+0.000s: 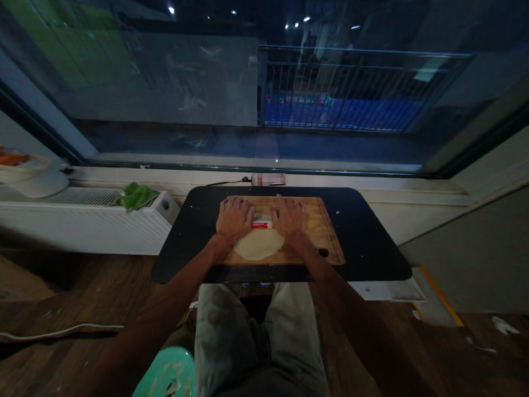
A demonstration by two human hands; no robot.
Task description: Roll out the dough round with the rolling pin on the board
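A flat round of pale dough (pixel 258 245) lies on a wooden cutting board (pixel 330 242). Across the dough's far part is a rolling pin (pixel 260 225), showing a red label between my hands. My left hand (pixel 235 216) is closed over its left end, fingers bent forward. Over the right end sits my right hand (pixel 289 216), also closed, with its fingers pointing away from me. Both palms hide the pin's ends. Some of the dough near the pin is covered by my hands.
The board rests on a small black table (pixel 363 231) before a large window. A green cloth (pixel 134 196) and a white bucket (pixel 31 176) are on the radiator (pixel 124 226) at left. A turquoise basin (pixel 171 369) stands by my left leg. A white cable crosses the floor.
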